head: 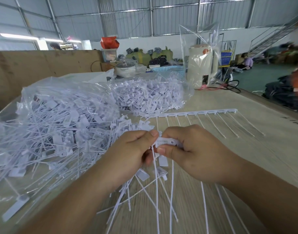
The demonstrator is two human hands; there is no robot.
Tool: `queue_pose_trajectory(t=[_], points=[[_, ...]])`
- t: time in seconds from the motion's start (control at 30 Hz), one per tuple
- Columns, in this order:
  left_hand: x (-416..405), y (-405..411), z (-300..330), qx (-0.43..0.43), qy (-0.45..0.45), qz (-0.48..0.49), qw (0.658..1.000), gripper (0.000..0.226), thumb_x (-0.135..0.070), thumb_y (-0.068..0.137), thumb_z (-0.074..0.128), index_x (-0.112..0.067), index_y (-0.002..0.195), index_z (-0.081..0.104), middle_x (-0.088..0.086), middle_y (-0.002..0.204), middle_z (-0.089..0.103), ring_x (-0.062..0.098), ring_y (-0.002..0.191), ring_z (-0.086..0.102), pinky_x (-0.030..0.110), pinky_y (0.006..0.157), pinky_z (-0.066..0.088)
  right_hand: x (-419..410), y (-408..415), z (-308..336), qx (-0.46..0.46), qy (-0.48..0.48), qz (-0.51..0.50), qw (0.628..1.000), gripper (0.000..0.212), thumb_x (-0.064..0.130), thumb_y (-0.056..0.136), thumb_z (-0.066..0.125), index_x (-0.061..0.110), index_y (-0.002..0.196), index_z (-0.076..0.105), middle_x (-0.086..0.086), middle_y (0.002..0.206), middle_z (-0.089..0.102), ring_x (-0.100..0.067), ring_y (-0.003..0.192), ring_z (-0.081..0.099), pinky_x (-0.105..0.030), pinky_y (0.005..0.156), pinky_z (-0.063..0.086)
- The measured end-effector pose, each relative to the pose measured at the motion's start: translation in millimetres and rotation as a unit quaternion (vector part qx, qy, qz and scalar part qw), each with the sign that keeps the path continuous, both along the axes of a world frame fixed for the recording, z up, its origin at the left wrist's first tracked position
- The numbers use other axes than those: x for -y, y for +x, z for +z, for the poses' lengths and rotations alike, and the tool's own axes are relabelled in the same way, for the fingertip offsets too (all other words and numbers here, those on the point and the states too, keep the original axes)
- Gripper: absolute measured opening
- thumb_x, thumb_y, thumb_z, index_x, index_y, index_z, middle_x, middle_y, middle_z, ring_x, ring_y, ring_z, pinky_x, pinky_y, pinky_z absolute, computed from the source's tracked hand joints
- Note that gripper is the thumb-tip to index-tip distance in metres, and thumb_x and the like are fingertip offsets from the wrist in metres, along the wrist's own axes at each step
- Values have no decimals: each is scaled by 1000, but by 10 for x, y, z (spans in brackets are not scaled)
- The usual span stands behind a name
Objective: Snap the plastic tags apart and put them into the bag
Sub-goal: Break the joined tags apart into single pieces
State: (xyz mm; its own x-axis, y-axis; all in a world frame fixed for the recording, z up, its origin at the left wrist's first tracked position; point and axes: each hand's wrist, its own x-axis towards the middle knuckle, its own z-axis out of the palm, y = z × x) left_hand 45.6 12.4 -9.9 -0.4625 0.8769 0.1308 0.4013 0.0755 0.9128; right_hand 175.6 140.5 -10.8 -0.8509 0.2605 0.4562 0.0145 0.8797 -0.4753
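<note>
Both hands, left hand [136, 146] and right hand [193, 154], are pinching the joined white plastic tags [165, 142] in a narrow grip; uneven twisting is risking dropped pieces missing the clear plastic bag [43, 115].

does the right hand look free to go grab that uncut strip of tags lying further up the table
Probably not yet: the right hand and left hand both pinch a tag piece. The strip of tags lies bare on the table, nothing blocking it.
</note>
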Motion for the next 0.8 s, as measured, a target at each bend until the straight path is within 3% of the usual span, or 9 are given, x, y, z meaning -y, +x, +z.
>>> queue_pose_trajectory(t=[0.23,0.5,0.67,0.8], points=[[-29,45,-11,-14,16,53,998,56,-56,94,41,-20,55,57,-2,48,50,9,37,36,17,41,29,23,-42,-2,-35,-23,-24,999,26,36,91,61,19,72,54,5,50,45,-11,48,44,-31,51,35],[3,19,23,-10,3,31,999,53,-56,95,41,-21,59,58,-8,49,52,7,41,37,14,43,31,35,-36,21,-35,-37,-8,999,27,36,91,61,16,73,56,1,51,47,-11,45,43,-36,49,38],[39,-60,66,1,0,5,1000,48,-62,80,51,-20,63,64,-3,52,53,11,46,38,19,46,31,36,-21,46,-31,-39,1,999,30,34,90,64,20,66,52,12,50,47,-8,44,42,-20,45,29],[57,-113,96,3,1,-9,1000,52,-65,72,57,-14,66,65,-2,51,51,11,47,36,21,47,31,47,-21,65,-31,-57,14,998,36,33,90,65,33,59,46,14,49,47,-7,44,42,-18,46,29]])
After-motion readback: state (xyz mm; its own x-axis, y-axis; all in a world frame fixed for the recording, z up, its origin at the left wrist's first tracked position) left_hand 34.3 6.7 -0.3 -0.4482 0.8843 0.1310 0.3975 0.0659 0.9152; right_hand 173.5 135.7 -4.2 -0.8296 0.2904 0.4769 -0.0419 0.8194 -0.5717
